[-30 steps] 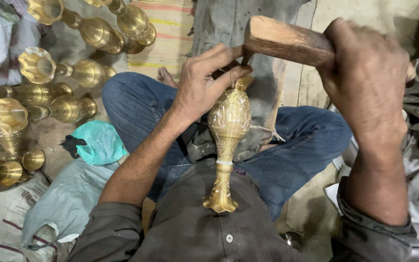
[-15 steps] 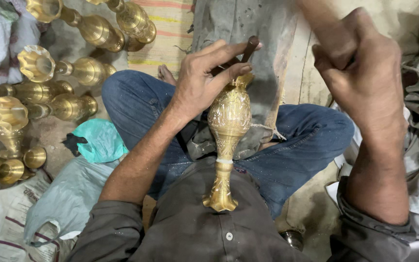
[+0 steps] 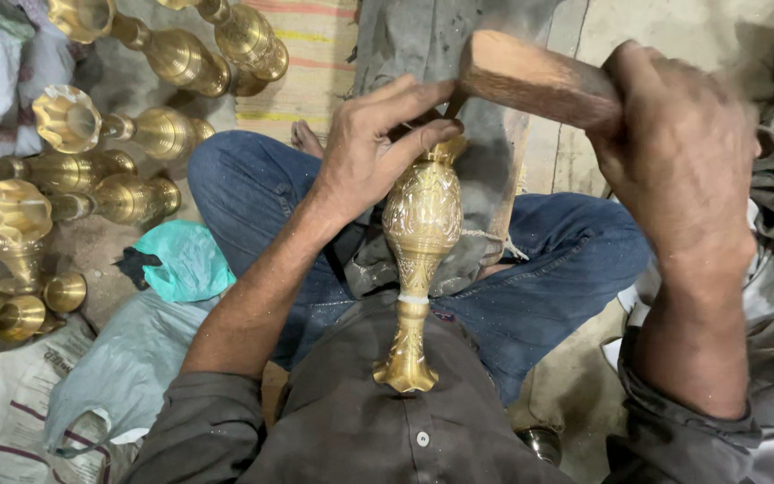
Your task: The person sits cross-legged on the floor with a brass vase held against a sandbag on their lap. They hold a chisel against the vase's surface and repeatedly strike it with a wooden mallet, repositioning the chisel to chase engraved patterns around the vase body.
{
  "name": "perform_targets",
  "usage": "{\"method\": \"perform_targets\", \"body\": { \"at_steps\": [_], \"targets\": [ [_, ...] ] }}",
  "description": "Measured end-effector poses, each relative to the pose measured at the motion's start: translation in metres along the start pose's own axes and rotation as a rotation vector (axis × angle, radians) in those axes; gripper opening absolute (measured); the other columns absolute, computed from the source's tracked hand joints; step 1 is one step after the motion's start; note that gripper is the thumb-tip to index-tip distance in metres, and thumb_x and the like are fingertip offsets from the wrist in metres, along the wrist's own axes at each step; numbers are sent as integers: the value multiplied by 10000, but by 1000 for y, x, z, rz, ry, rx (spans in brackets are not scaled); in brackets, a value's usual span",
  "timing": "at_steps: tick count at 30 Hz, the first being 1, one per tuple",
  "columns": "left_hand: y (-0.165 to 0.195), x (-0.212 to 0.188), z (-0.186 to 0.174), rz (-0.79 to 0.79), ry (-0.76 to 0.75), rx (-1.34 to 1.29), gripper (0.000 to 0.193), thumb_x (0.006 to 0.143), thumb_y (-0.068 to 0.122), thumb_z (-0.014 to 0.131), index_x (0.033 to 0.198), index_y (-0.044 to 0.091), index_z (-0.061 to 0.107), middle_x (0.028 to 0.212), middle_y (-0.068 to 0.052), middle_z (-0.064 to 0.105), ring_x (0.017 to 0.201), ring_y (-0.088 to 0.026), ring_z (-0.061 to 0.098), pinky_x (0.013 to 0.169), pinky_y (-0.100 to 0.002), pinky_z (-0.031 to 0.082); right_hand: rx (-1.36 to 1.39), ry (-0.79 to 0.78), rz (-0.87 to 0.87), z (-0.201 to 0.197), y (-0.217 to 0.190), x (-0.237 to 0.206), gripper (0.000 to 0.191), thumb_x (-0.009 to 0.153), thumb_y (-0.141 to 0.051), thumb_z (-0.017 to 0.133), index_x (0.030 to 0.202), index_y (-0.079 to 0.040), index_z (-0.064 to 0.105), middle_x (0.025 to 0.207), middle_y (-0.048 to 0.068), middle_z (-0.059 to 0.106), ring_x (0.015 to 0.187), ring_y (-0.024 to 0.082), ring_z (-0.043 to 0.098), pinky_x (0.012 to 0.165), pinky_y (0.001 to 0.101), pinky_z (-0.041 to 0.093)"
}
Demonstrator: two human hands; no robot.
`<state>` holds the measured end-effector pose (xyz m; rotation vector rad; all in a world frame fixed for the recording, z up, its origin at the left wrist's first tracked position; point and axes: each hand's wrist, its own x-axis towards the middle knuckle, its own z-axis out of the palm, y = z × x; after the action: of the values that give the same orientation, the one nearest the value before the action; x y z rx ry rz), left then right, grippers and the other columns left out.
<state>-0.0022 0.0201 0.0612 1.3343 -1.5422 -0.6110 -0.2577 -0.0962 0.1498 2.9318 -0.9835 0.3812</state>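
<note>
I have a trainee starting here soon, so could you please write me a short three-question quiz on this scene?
1. True or false: the left hand grips the upper end of the engraved brass vase.
2. What does the right hand hold? A) a paintbrush B) a wooden mallet C) a cloth
3. On which side of the person do the other brass vases lie on the floor?

Key
1. True.
2. B; its head is just above the vase's top.
3. On the person's left, beside a teal cloth.
</note>
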Motion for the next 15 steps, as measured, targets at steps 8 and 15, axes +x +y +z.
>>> {"method": "perform_targets", "body": {
  "at_steps": [8, 15],
  "targets": [
    [-5, -4, -1, 68, 1, -34, 354, 1066, 147, 758, 1389, 50, 651, 1074, -60, 690, 952, -150, 695, 827, -317, 569, 173, 32, 37, 0, -1, -3, 256, 912, 14, 774, 1081, 28, 582, 902, 209, 668, 857, 383, 704, 811, 473, 556],
    [-10, -1, 1, 46, -9, -13, 352, 1051, 157, 766, 1377, 65, 672, 1041, -56, 690, 924, -151, 694, 801, -312, 571, 187, 66, 18, 4, 1, -4, 260, 920, 4, 780, 1080, 10, 575, 912, 193, 660, 869, 377, 695, 829, 467, 552]
  ]
}}
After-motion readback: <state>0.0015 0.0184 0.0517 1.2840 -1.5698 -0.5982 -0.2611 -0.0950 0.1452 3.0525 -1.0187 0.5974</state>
